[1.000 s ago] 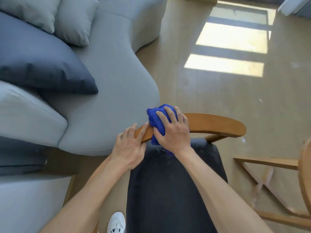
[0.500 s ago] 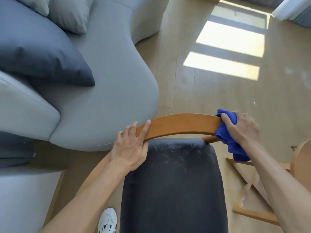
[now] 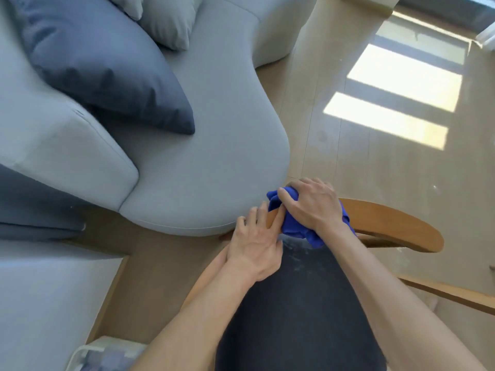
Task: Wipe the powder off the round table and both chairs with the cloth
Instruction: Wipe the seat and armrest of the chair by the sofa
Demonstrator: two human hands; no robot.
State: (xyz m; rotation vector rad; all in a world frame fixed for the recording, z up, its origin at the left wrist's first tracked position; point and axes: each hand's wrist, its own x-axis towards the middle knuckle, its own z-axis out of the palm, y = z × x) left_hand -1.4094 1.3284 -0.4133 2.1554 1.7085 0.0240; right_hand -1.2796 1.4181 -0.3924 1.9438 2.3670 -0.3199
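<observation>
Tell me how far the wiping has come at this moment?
Done: nothing can be confirmed. In hand: the right hand presses the blue cloth on the chair's wooden backrest; the left hand steadies its end. Left: powder streaks on the dark seat. No table visible.

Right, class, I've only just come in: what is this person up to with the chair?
The right hand presses a bunched blue cloth onto the left end of the chair's curved wooden backrest. The left hand holds that end steady. Pale powder smears show on the dark seat cushion just below the cloth.
</observation>
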